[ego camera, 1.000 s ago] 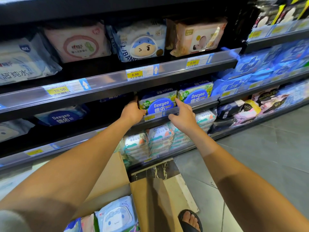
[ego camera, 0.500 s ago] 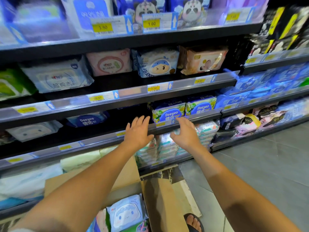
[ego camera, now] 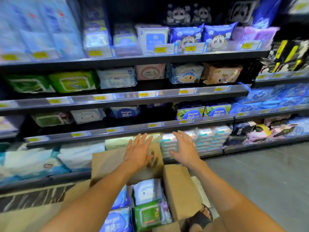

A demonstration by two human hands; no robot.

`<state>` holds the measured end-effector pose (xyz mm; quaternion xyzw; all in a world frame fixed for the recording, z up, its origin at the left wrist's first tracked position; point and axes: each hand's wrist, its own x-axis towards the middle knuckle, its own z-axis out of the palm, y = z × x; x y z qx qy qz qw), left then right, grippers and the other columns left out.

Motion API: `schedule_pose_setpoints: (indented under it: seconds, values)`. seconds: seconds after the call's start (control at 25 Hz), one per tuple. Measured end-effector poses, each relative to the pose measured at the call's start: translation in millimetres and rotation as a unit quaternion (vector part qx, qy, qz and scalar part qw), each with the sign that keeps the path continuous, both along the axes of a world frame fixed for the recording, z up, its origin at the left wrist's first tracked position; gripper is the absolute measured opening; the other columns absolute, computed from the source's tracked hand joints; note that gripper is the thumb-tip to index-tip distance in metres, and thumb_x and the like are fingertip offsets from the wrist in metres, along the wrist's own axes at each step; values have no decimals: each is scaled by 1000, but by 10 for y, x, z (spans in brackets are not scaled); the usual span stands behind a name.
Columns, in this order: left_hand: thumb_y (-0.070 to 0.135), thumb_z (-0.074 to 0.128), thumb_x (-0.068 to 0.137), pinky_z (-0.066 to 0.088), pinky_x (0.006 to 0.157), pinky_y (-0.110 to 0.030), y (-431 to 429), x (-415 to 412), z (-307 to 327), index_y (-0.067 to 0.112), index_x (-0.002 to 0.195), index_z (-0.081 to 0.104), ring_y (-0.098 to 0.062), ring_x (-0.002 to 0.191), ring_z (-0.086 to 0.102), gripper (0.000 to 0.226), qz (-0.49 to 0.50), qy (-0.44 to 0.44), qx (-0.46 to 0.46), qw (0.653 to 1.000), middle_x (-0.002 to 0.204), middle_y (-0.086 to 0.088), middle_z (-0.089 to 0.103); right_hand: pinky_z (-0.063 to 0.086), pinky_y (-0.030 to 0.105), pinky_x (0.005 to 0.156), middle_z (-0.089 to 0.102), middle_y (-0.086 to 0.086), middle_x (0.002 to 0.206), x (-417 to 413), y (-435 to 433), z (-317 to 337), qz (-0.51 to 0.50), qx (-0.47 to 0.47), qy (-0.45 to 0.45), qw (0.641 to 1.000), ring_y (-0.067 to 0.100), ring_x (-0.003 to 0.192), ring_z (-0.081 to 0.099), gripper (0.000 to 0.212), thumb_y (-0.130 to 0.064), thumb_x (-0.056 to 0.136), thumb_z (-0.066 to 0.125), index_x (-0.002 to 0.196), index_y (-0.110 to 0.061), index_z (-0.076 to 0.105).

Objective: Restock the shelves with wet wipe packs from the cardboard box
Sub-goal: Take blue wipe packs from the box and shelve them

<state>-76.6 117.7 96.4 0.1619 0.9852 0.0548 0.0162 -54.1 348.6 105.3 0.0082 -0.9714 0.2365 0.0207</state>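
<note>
An open cardboard box (ego camera: 181, 188) stands on the floor in front of me, flaps up. Inside lie several wet wipe packs: a white one (ego camera: 147, 191), a green one (ego camera: 148, 213) and a blue Deeyeo one (ego camera: 115, 221). My left hand (ego camera: 138, 154) hovers above the box's far flap with fingers spread and holds nothing. My right hand (ego camera: 184, 148) hangs beside it, fingers spread, also empty. Two Deeyeo packs (ego camera: 190, 113) stand on the shelf (ego camera: 150, 125) just above my hands. The view is blurred.
Shelves full of wipe packs rise ahead, with price strips along each edge (ego camera: 143, 94). Stacked small packs (ego camera: 205, 138) fill the bottom shelf behind my right hand. My sandalled foot (ego camera: 199, 218) is beside the box. Grey tiled floor (ego camera: 259, 181) lies to the right.
Both hands let go of the Deeyeo pack on the shelf and drew back and down, now open over the box. The camera tilted up and back, showing more shelves.
</note>
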Motion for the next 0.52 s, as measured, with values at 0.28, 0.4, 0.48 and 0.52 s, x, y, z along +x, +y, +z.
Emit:
schedule_pose_setpoints:
  seconds: [0.28,0.4,0.48,0.52]
  values:
    - [45,56,100,16,128,-49,-1071,780,-246,36,165,11,-24,161,9,79,55,-35,20,998,174,2,10,27,46,121,24,3,168,561,-772,-243,50,13,-46,998,28,154,23,86,-44,85,69,160,-25,31]
    - [38,59,101,15,128,-49,-1484,1070,-456,34,165,12,-26,161,9,79,83,-58,35,994,174,1,12,26,43,122,21,0,169,720,-1054,-477,75,12,-77,994,24,154,22,86,-44,86,69,161,-28,28]
    - [36,60,100,16,128,-47,-1683,1239,-586,31,165,13,-25,160,11,81,97,-73,41,992,173,0,13,26,41,122,22,-1,168,801,-1230,-639,86,17,-94,992,23,154,23,85,-46,88,68,161,-26,28]
    - [36,61,99,18,127,-46,-1764,1316,-647,30,165,14,-24,160,13,82,103,-81,45,990,173,0,14,26,40,122,23,-1,168,839,-1319,-716,94,24,-103,990,23,153,24,85,-46,89,67,161,-25,27]
